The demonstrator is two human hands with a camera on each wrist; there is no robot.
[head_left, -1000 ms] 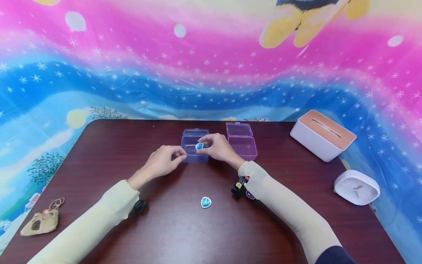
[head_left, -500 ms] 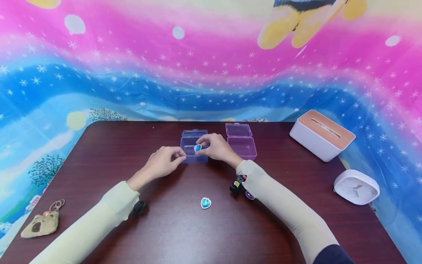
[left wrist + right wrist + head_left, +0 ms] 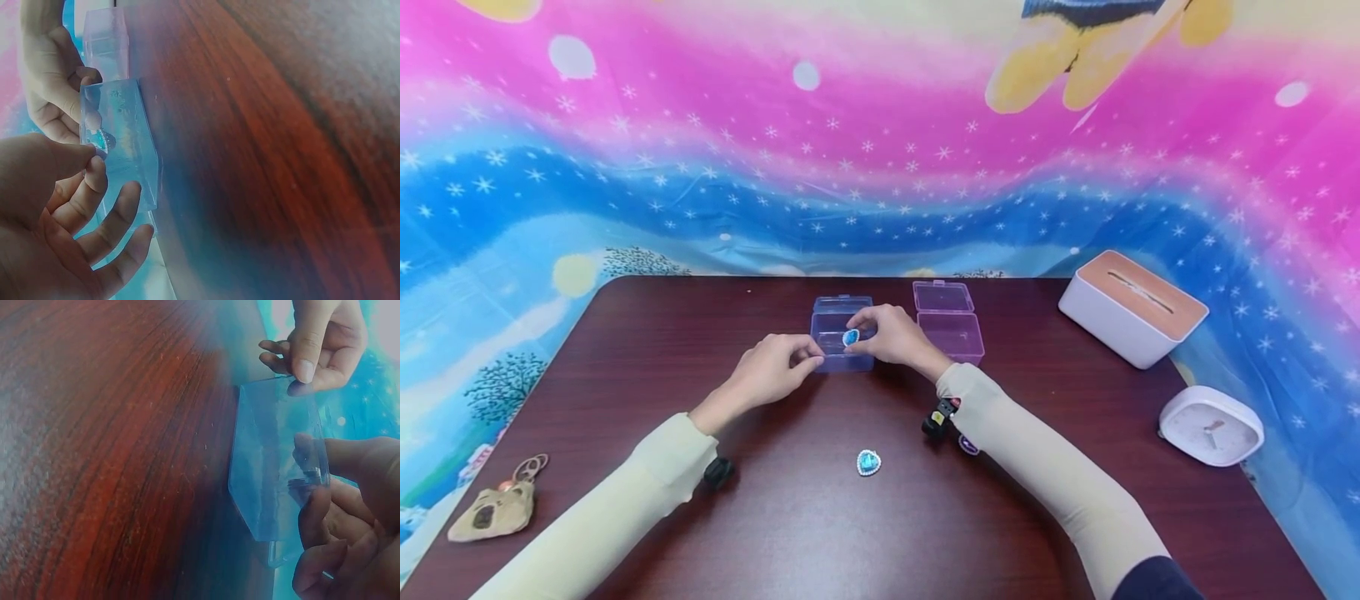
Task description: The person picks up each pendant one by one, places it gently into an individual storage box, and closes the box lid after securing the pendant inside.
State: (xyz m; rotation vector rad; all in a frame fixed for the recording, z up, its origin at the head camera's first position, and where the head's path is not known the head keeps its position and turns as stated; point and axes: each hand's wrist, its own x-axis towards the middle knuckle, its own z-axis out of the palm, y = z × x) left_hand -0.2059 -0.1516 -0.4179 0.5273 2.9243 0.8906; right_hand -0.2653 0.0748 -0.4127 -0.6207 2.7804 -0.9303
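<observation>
A translucent blue plastic box (image 3: 844, 363) stands with its lid raised near the table's far edge. At its front left corner, my left hand (image 3: 775, 367) pinches the rim between thumb and index finger; the other fingers spread loosely in the left wrist view. My right hand (image 3: 897, 335) pinches a blue heart-shaped gem (image 3: 851, 337) with a pale beaded border. Thumb and fingertips reach inside the box, seen through its clear wall (image 3: 262, 450) in the right wrist view. A second blue heart gem (image 3: 868, 462) lies on the table nearer the body.
Right of the blue box stands a pink translucent box (image 3: 962, 337), also with its lid up. A purple oval piece (image 3: 968, 445) shows partly beneath the right sleeve. Farther right are a tissue box (image 3: 1135, 308) and a white clock (image 3: 1212, 426); a plush keychain (image 3: 493, 508) lies left.
My right hand has moved slightly left and down with the gem, deeper into the blue box, then held nearly still. The left hand keeps its place at the rim.
</observation>
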